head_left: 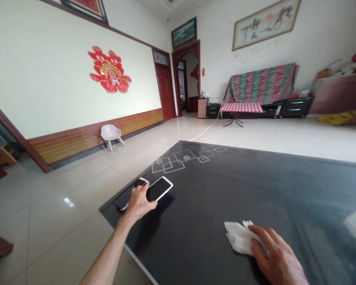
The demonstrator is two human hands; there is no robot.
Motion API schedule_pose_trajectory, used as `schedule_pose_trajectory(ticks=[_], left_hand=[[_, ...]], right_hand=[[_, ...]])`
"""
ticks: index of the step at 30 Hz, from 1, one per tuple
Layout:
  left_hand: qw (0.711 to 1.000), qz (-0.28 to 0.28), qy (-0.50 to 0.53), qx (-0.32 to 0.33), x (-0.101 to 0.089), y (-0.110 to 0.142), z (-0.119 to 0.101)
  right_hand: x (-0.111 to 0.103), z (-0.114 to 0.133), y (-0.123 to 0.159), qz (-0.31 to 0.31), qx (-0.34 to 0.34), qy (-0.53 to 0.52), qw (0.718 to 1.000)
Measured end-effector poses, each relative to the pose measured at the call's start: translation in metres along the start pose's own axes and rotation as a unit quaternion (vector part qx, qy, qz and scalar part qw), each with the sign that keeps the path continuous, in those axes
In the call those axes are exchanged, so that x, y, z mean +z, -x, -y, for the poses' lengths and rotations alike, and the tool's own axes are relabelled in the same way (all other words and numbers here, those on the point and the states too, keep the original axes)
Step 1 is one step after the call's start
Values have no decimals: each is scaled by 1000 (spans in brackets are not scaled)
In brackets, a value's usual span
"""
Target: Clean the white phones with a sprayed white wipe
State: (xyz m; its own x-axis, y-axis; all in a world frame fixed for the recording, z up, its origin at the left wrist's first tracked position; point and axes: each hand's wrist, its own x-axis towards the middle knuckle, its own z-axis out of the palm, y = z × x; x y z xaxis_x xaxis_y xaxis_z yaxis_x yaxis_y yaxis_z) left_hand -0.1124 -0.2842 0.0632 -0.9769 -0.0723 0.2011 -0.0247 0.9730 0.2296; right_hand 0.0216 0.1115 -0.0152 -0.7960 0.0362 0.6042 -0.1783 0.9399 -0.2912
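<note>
My left hand [140, 201] is closed on a white-edged smartphone [159, 189], its dark screen facing up and tilted a little above the black tabletop [207, 190]. Just left of it, a second phone [127, 196] with a dark screen and a reddish edge lies near the table's corner, partly covered by my fingers. Over on the right, my right hand [277, 253] grips a crumpled white tissue [239, 237] that rests against the glossy surface. Part of the tissue is hidden under my fingers.
Pale square patterns [182, 158] decorate the table's far left part. Beyond it on the tiled floor stand a small white chair [111, 134] and a low folding table [240, 109] with a striped top. A white cable [206, 130] runs across the floor behind the black table.
</note>
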Motion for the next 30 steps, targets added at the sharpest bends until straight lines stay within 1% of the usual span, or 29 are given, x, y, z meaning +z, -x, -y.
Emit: schedule_pose_trajectory(ticks=[3,6,8,10,13,16,20,24,26,28,30], left_hand=[[994,27,48,96,20,26,-55],[980,58,92,167,37,52,-106],[971,76,115,197,45,65,-132],[964,89,130,214,50,74,-150],[959,96,144,223,57,83,-165],[959,91,157,219,62,92,-173],[959,90,165,212,68,104,-182],[958,91,169,213,75,114,-193],[958,97,172,207,77,119,-200],[958,104,178,200,77,124,-207],[957,108,181,200,77,128,-212]], right_hand=[[-12,2,-1,28,29,9,999],[-28,3,-4,62,71,41,995],[-38,4,-5,92,90,63,990],[-47,5,-6,97,100,77,987],[-56,8,-4,89,90,74,989],[-59,12,1,93,79,65,990],[-54,14,8,114,123,69,983],[-54,9,12,143,131,4,981],[-61,6,12,129,147,-22,980],[-68,2,11,98,170,-47,979],[-74,-3,11,70,212,-100,970]])
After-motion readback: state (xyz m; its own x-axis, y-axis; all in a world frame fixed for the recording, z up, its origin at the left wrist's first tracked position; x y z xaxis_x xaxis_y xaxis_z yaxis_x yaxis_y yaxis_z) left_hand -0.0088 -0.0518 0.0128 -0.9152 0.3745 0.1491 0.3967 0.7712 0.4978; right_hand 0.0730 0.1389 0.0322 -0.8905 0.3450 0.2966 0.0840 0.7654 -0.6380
